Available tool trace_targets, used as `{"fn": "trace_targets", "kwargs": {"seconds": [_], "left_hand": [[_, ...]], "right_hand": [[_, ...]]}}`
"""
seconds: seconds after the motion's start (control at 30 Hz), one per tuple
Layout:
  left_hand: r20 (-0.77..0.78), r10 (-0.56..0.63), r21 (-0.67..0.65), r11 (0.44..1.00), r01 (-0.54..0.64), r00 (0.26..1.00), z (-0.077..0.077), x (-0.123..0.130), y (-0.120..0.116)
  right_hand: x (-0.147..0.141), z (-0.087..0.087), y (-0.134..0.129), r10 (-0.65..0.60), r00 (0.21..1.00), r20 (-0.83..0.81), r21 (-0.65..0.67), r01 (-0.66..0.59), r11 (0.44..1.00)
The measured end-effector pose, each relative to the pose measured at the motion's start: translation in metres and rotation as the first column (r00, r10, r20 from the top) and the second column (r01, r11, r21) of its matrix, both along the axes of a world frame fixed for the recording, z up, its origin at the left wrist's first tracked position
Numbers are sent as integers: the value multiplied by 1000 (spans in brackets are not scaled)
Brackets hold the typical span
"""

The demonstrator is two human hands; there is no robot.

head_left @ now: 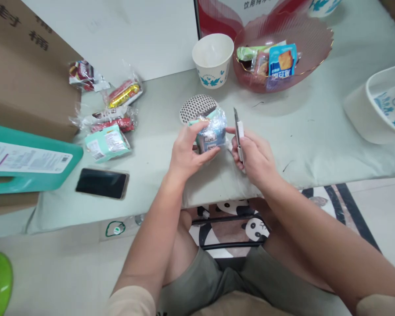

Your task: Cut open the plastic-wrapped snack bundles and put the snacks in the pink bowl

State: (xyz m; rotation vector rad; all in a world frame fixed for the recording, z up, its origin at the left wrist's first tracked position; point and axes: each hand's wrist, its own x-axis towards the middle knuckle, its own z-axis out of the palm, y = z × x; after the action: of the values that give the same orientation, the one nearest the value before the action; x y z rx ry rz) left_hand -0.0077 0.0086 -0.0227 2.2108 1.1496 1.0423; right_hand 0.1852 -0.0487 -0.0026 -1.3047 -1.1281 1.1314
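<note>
Between thumb and fingers, my left hand [187, 151] grips a bundle of snack packets in clear plastic [212, 136], held over the table. My right hand [255, 156] is wrapped round a white utility knife [240, 136], its blade pointing up and away from me. The index finger of that hand reaches to the right edge of the bundle. Just behind the bundle lies a round perforated disc [195, 107], partly covered by it. A white paper cup with blue leaves [213, 59] stands beyond the disc.
A pink bowl [303, 70] with snack packets is at the back right, a white container [365, 105] at the far right. On the left are wrapped snacks [108, 142], a phone [102, 183], a teal jug [66, 162] and a cardboard box [29, 79].
</note>
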Motion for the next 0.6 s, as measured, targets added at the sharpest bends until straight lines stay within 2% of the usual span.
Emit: {"fn": "trace_targets", "kwargs": {"seconds": [0.07,0.2,0.3,0.47,0.6], "left_hand": [[-16,4,17,1000,-4,1000,-1,-2,2],[-39,-34,52,998,36,999,1,-3,2],[-49,-59,97,993,63,997,3,-2,0],[-96,-31,112,993,42,995,3,-1,-3],[-85,-41,159,986,54,996,1,-2,-2]], "right_hand": [[-3,5,1,21,989,-147,-72,-32,997],[-5,10,3,54,958,-283,-44,-70,997],[-6,11,4,94,941,-326,-61,-120,991],[-5,15,4,111,924,-366,-178,-187,966],[-2,18,3,103,920,-379,-189,-186,964]]}}
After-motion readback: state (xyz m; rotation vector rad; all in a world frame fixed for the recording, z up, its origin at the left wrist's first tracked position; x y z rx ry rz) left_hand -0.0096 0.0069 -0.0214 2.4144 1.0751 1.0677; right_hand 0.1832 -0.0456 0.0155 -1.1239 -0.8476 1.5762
